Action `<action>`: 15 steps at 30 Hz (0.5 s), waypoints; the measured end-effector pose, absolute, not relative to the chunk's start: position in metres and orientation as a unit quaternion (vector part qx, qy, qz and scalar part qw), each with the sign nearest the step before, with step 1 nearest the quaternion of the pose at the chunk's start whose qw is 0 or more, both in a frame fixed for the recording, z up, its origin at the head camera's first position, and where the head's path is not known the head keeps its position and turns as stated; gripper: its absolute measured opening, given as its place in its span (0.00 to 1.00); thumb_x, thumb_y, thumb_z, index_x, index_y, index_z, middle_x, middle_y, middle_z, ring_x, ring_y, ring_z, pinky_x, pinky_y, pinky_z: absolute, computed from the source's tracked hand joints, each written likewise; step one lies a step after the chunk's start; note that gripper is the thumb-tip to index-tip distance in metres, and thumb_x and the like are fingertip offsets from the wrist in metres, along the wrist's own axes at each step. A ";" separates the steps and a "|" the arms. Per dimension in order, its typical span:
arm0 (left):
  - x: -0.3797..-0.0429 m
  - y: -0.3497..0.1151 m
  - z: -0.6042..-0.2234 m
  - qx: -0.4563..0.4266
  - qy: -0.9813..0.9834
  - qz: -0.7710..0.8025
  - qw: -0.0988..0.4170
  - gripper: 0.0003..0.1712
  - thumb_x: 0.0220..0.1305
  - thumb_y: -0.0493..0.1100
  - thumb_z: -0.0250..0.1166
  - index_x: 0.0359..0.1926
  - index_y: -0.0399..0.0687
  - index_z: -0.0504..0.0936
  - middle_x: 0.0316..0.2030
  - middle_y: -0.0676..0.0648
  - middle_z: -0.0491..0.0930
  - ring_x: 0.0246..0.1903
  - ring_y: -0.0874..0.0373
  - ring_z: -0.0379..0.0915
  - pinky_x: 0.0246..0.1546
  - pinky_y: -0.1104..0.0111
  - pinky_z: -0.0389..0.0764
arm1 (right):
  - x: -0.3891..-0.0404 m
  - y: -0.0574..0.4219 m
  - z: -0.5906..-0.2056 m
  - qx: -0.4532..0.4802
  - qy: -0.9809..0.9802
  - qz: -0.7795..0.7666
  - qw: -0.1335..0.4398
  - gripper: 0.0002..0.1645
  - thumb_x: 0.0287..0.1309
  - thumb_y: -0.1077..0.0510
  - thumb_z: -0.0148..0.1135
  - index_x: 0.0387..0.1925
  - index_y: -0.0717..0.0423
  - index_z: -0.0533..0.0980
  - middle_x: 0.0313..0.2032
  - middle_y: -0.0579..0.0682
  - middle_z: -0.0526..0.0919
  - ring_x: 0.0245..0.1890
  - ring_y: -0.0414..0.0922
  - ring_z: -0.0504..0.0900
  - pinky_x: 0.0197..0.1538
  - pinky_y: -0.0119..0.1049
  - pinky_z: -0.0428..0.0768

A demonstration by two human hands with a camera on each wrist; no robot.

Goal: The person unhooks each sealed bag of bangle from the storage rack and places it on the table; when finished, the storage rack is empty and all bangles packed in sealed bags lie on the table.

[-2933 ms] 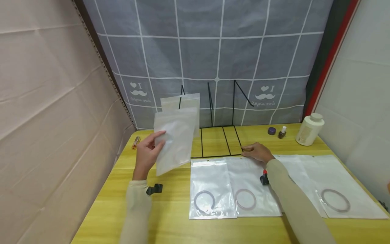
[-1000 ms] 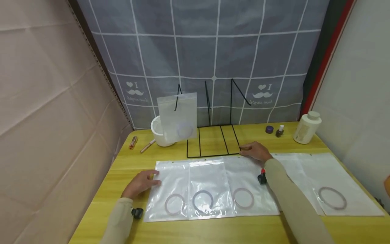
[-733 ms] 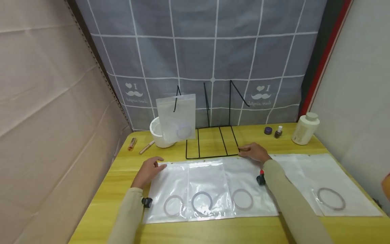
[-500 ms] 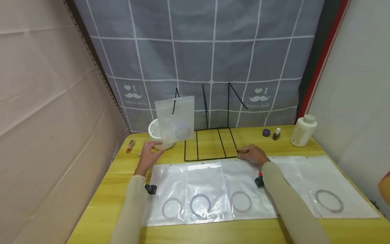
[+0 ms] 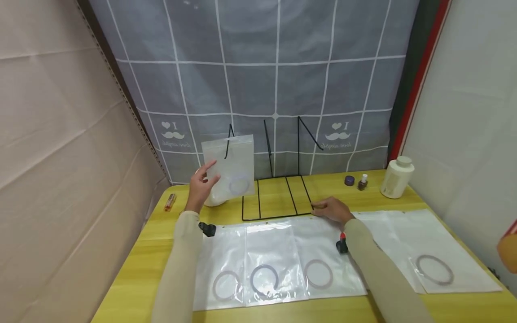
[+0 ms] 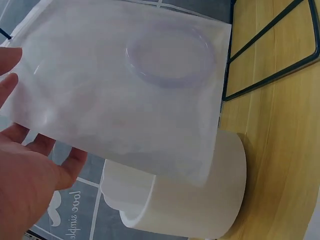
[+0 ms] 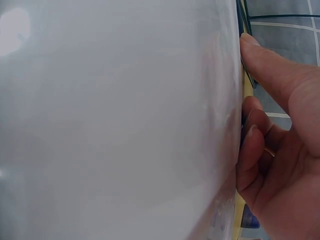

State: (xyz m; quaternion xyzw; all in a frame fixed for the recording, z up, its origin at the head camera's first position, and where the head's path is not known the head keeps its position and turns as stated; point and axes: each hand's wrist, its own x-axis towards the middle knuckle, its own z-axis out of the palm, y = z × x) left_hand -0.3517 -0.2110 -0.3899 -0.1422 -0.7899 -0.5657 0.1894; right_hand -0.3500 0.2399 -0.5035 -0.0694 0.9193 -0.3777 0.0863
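A frosted zip bag [image 5: 238,157] with a pale purple ring [image 6: 167,84] in it hangs from the left hook of a black wire rack [image 5: 299,148]. My left hand [image 5: 199,190] is at that bag's left edge, thumb and index finger spread. In the left wrist view, some of its fingers pass behind the bag. My right hand [image 5: 333,209] pinches the front right corner of the rack's base. Three bags with rings lie side by side before the rack: a left bag [image 5: 224,255], a middle bag [image 5: 268,249] and a right bag [image 5: 321,244], partly under my right arm.
Behind the hanging bag stands a white cup [image 6: 200,200]. More bags [image 5: 440,237] lie at the right. A white bottle [image 5: 397,178], a small dark bottle [image 5: 362,184] and a purple lid [image 5: 349,181] stand back right. A small orange cylinder [image 5: 170,202] lies back left.
My left hand took a bag from the left hook and laid it leftmost on the table, then rose to the hanging bag. My right hand has stayed at the rack's corner.
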 end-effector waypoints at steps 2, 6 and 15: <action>-0.353 -0.206 -0.388 -0.147 -0.782 -0.574 0.193 0.28 0.68 0.44 0.68 0.68 0.56 0.77 0.70 0.50 0.70 0.67 0.52 0.63 0.60 0.59 0.66 | -0.349 0.239 -0.504 -0.071 0.918 -0.380 0.088 0.29 0.61 0.42 0.69 0.62 0.45 0.80 0.64 0.60 0.77 0.67 0.63 0.70 0.64 0.64 0.68; -0.357 -0.199 -0.384 -0.159 -0.778 -0.573 0.205 0.27 0.68 0.43 0.68 0.67 0.55 0.78 0.69 0.51 0.72 0.60 0.60 0.67 0.51 0.73 0.68 | -0.349 0.239 -0.503 -0.079 0.921 -0.373 0.079 0.29 0.62 0.42 0.69 0.62 0.46 0.79 0.63 0.60 0.77 0.66 0.63 0.71 0.64 0.64 0.68; -0.361 -0.194 -0.386 -0.140 -0.756 -0.601 0.219 0.26 0.66 0.35 0.69 0.65 0.48 0.80 0.67 0.48 0.75 0.63 0.54 0.72 0.48 0.79 0.77 | -0.350 0.239 -0.504 -0.073 0.925 -0.366 0.069 0.28 0.61 0.43 0.70 0.61 0.45 0.81 0.63 0.60 0.78 0.66 0.62 0.72 0.64 0.63 0.68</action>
